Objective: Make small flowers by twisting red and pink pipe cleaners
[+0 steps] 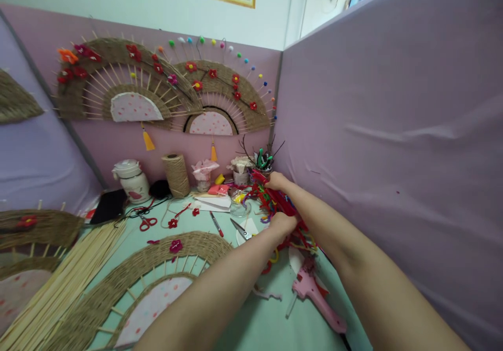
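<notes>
Both hands reach into a heap of bright pipe cleaners [265,196] against the right-hand partition. My right hand [278,182] is closed at the far end of a red bunch of pipe cleaners [283,203]. Nearer to me, my left hand [283,224] curls around the lower part of that bunch; its fingertips are hidden. A pink hot glue gun [318,298] lies below the hands. On the table to the left rests a woven fan-shaped piece [184,243] with a magenta flower [176,245] on it.
Open scissors [240,229], a marker [216,224] and red-handled scissors [148,223] lie mid-table. A twine spool [176,175] and a white jar [132,181] stand behind. Pale straw strips [66,283] spread at left. Finished fans [231,81] hang on the back panel.
</notes>
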`<state>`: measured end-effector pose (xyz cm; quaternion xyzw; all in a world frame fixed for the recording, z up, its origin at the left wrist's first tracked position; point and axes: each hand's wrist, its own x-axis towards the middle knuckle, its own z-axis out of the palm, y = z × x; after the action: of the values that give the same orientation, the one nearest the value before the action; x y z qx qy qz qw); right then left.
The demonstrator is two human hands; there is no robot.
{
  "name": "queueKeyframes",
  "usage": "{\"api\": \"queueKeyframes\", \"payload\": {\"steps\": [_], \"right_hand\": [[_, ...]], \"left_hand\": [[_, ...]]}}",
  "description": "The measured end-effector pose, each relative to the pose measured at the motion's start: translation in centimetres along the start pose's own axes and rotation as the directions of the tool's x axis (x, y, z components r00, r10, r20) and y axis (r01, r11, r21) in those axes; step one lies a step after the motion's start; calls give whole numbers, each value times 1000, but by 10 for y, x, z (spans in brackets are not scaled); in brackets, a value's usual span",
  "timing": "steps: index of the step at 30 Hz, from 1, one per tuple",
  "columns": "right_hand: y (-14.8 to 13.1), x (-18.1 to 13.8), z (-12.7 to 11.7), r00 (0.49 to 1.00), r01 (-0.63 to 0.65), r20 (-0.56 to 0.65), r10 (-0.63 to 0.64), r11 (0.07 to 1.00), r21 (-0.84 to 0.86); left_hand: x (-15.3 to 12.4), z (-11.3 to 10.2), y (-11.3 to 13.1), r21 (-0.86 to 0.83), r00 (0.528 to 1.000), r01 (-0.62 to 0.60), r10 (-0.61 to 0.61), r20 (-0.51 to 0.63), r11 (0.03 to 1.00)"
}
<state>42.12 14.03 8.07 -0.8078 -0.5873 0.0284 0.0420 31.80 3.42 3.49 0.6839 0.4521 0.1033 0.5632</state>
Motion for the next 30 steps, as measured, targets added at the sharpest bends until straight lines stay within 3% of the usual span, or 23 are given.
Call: {"api": "queueKeyframes", "payload": {"steps": [3,11,15,18,23,26,30], "right_hand": [[2,1,-1,1000,-6,-19,6,1000,17],[4,7,9,998,-48,-37,51,995,86],[3,10,14,994,-84,-54,91,990,115],[5,11,16,992,-104,-58,112,986,128],[7,8,16,992,-88,-74,100,984,154],[4,-1,6,986,-72,-135,99,980,187],[-10,-29,-18,955,-22,-281,99,964,264]], "left_hand": [[7,4,-3,117,992,-111,117,-44,987],[2,-6,-7,165,988,-144,152,-38,976],[-14,-12,2,135,990,-143,140,32,981],[-42,-20,6,114,984,-146,133,120,983],[-109,-65,-12,-21,925,-152,149,349,988],[-148,-105,-34,-52,941,-128,138,307,990],[-186,-147,-67,-47,984,-112,118,135,993]]}}
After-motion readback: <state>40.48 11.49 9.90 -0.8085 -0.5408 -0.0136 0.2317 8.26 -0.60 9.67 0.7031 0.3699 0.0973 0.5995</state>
